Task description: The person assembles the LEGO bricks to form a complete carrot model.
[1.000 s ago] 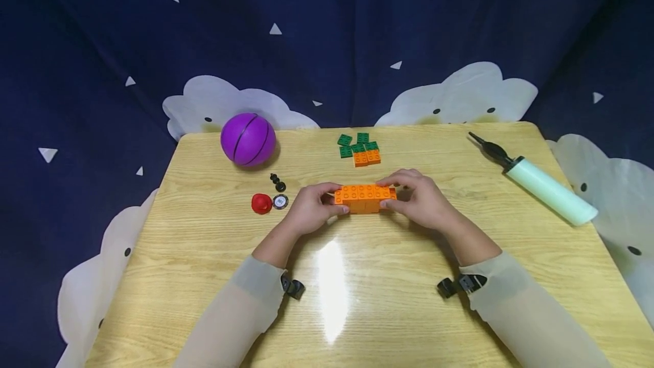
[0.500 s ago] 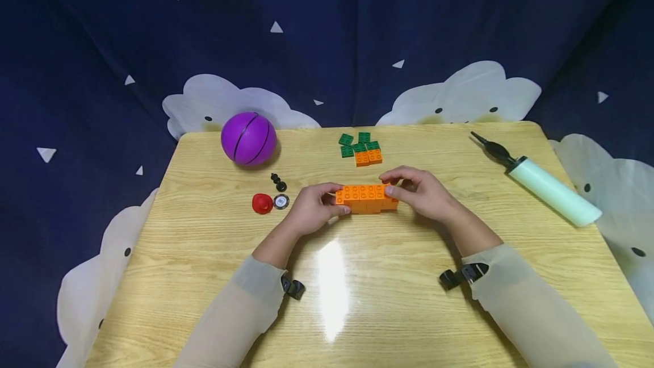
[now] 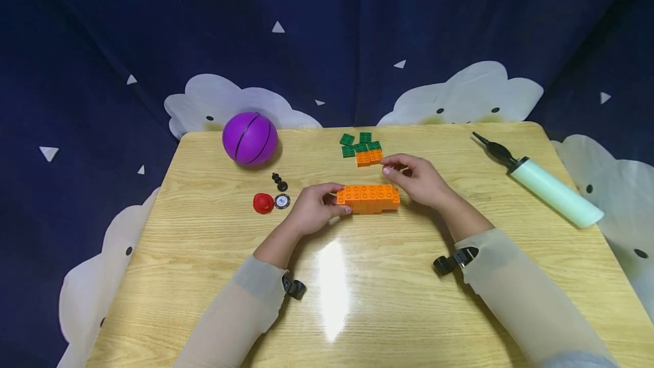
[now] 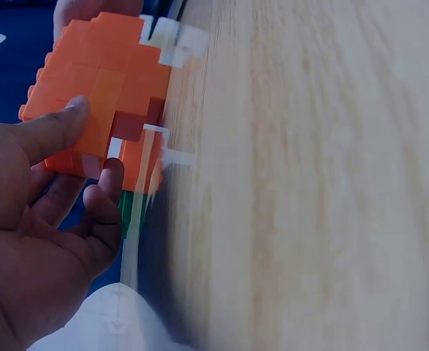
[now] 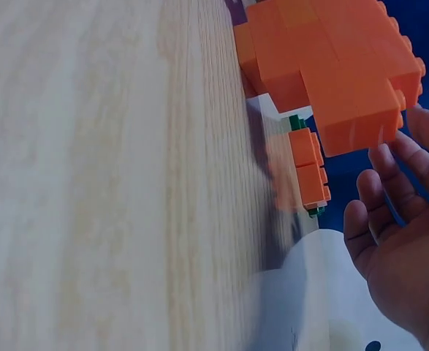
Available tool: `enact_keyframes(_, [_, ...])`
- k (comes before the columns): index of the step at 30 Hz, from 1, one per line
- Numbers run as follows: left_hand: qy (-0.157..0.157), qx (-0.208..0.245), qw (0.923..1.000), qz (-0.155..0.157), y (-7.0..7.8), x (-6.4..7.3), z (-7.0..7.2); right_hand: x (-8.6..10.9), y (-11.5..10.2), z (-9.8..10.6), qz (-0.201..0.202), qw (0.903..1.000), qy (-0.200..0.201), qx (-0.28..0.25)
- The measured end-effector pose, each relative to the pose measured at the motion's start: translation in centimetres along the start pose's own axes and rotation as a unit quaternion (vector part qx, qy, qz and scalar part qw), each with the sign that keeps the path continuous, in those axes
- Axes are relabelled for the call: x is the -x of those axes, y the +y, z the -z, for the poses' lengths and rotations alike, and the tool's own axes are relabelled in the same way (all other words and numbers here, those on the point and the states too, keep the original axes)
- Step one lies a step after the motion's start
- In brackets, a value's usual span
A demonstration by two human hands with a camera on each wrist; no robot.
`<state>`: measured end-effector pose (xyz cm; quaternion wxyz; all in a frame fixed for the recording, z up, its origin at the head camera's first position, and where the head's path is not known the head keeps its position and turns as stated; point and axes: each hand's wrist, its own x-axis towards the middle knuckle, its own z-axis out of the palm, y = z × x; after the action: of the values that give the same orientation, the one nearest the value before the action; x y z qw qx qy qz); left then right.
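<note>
My left hand [image 3: 311, 207] grips the left end of a built block of orange toy bricks [image 3: 368, 200], thumb on the near face. In the left wrist view the block [image 4: 101, 80] has a stepped lower edge. My right hand [image 3: 419, 179] is off the block, a little beyond its right end, with fingers loosely bent and holding nothing. Its fingertips are close to two loose orange bricks [image 3: 369, 157]; whether they touch cannot be told. In the right wrist view the relaxed fingers of the right hand [image 5: 408, 212] lie beside the block. Several green bricks [image 3: 360, 147] lie behind the loose orange ones.
On the wooden table [image 3: 204, 277] a purple ball [image 3: 250, 138] sits at the back left. A red toy hat [image 3: 263, 203], a poker chip [image 3: 282, 201] and a black chess piece [image 3: 279, 182] lie left of the left hand. A hand pump [image 3: 554, 192] lies at the right.
My right hand has let go of the block's right end and moved away toward the loose orange bricks at the back. My left hand keeps its grip on the block and stays in place.
</note>
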<state>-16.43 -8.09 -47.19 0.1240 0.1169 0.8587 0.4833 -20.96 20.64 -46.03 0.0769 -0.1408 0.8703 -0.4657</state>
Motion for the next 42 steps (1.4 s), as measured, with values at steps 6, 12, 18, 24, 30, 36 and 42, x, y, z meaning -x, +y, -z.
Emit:
enact_keyframes(6, [0.003, -0.001, 1.0, 0.0, -0.1, 0.0, -0.1, -1.2, 0.4, -0.1, -0.001, 0.9998, 0.007, 0.019])
enact_keyframes(12, [0.004, -0.007, 1.0, -0.005, -0.3, -0.1, -0.3, -2.2, 1.1, -0.3, -0.009, 0.9989, 0.015, 0.043])
enact_keyframes(18, [0.005, -0.008, 1.0, -0.002, -0.2, 0.1, -0.1, -3.3, 1.7, -0.7, 0.0, 0.9982, 0.021, 0.055])
enact_keyframes(24, [0.003, -0.007, 1.0, -0.002, -0.2, 0.1, -0.1, -4.3, 2.3, -1.1, 0.001, 0.9968, 0.02, 0.077])
enact_keyframes(30, [0.004, -0.005, 1.0, -0.005, -0.2, 0.1, -0.1, -4.8, 2.6, -1.1, 0.012, 0.9951, 0.017, 0.097])
enact_keyframes(36, [0.002, -0.005, 1.0, -0.002, -0.1, 0.1, -0.1, -5.1, 2.7, -1.2, 0.021, 0.9923, 0.003, 0.122])
enact_keyframes(42, [0.004, -0.01, 0.9999, -0.006, -0.1, 0.1, 0.0, -5.5, 2.7, -1.2, 0.006, 0.9905, -0.013, 0.137])
